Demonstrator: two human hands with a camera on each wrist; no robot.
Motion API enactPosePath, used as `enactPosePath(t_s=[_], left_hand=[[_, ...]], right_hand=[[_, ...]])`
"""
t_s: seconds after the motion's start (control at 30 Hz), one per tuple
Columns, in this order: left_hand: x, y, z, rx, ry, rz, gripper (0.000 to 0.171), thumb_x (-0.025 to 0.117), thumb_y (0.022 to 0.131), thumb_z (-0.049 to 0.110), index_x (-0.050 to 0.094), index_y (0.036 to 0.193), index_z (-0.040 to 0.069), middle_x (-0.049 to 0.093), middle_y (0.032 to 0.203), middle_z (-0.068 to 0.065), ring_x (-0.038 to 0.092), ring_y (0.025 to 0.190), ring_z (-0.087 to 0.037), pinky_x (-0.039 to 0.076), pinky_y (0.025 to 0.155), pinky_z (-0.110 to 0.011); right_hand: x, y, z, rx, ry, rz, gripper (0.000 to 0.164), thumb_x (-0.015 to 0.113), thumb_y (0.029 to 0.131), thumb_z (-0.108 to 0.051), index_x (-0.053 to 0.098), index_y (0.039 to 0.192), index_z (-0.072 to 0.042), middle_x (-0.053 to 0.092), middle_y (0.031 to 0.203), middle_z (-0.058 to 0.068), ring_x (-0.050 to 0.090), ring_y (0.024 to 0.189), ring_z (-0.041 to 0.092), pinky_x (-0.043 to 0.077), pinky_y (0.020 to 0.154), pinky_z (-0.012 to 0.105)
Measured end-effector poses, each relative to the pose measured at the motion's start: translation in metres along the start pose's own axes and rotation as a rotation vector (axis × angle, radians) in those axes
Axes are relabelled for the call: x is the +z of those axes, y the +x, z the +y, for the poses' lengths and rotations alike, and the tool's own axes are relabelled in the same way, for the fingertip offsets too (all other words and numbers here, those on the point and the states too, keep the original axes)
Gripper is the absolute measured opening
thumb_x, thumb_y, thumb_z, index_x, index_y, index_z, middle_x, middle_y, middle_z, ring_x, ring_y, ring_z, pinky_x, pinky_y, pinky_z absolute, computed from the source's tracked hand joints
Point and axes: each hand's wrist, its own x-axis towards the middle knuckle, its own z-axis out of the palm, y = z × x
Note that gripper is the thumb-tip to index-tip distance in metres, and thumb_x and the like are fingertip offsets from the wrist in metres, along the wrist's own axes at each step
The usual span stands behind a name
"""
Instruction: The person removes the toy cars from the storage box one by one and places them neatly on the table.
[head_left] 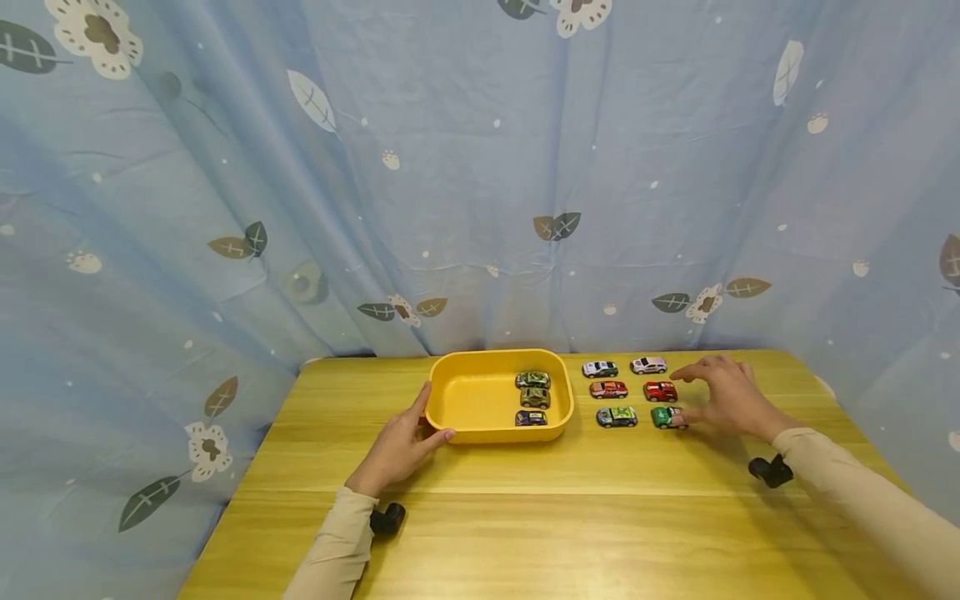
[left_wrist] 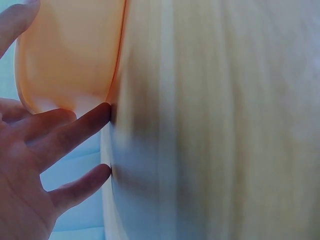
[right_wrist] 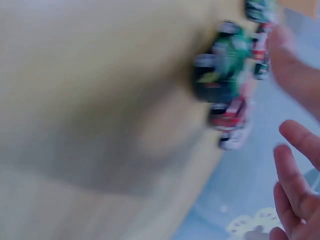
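Note:
My left hand (head_left: 399, 446) rests at the left front corner of a yellow plastic tray (head_left: 501, 436), its fingers spread and touching the wall. In the left wrist view those fingers (left_wrist: 82, 132) look straight. My right hand (head_left: 731, 398) hovers at the right end of a group of toy cars, fingers apart and holding nothing. Nearest to it are a green toy car (head_left: 666, 417), overlapped by the thumb in the head view, and a red toy car (head_left: 660, 391). The right wrist view shows the green car (right_wrist: 227, 62) blurred, beside the hand.
Between tray and right hand stand an orange-red car (head_left: 608, 389), a multicoloured car (head_left: 617, 417), a white-and-green car (head_left: 600, 368) and a whitish car (head_left: 648, 365). Inside the tray are two greenish cars (head_left: 535, 397) and a purple car (head_left: 531, 418). A blue curtain (head_left: 480, 208) hangs behind the wooden table (head_left: 570, 517).

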Motion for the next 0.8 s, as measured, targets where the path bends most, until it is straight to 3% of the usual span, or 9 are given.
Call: enactPosePath(t_s=[0.13,0.3,0.43,0.53,0.67,0.8], left_hand=[[0.0,0.0,0.001,-0.002,-0.002,0.006,0.1,0.074,0.099,0.049,0.016,0.172,0.01,0.066,0.143,-0.021,0.071,0.123,-0.029,0.053,0.11,-0.051],[0.002,0.0,0.001,0.016,0.0,0.016,0.099,0.074,0.099,0.046,0.018,0.171,0.007,0.069,0.139,-0.02,0.072,0.12,-0.028,0.054,0.108,-0.05],[0.003,0.001,0.0,0.018,-0.004,0.008,0.099,0.073,0.1,0.049,0.017,0.171,0.007,0.068,0.141,-0.019,0.071,0.122,-0.028,0.053,0.109,-0.05],[0.003,0.002,0.0,0.008,-0.003,0.008,0.099,0.071,0.1,0.051,0.018,0.171,0.007,0.065,0.145,-0.02,0.07,0.124,-0.03,0.052,0.111,-0.051],[0.001,0.001,0.001,-0.004,0.001,0.016,0.099,0.073,0.099,0.049,0.018,0.171,0.008,0.066,0.144,-0.02,0.07,0.124,-0.03,0.052,0.11,-0.051],[-0.002,-0.001,0.001,0.013,0.013,0.008,0.099,0.073,0.1,0.048,0.018,0.17,0.006,0.068,0.141,-0.021,0.072,0.122,-0.03,0.054,0.107,-0.05]], right_hand=[[-0.008,0.026,-0.014,-0.016,0.035,0.064,0.059,0.098,0.073,-0.047,0.081,0.12,-0.016,0.064,0.127,0.022,0.048,0.123,0.053,0.031,0.086,0.063],[-0.001,0.066,-0.044,-0.058,0.146,0.02,0.037,0.093,0.081,-0.038,0.084,0.111,-0.018,0.05,0.153,0.025,0.035,0.143,0.057,0.022,0.103,0.081],[0.022,0.093,-0.076,-0.091,0.245,-0.013,0.033,0.09,0.087,-0.034,0.084,0.113,-0.015,0.041,0.163,0.023,0.028,0.152,0.052,0.014,0.112,0.085],[0.044,0.108,-0.1,-0.14,0.291,-0.022,0.032,0.088,0.089,-0.032,0.083,0.114,-0.012,0.037,0.166,0.025,0.029,0.152,0.051,0.017,0.113,0.082],[0.07,0.121,-0.126,-0.169,0.281,-0.026,0.026,0.082,0.095,-0.028,0.083,0.113,-0.011,0.037,0.166,0.027,0.033,0.149,0.055,0.027,0.11,0.078],[0.087,0.128,-0.137,-0.125,0.214,-0.046,0.022,0.077,0.099,-0.022,0.081,0.116,-0.009,0.04,0.163,0.028,0.038,0.146,0.058,0.034,0.108,0.073]])
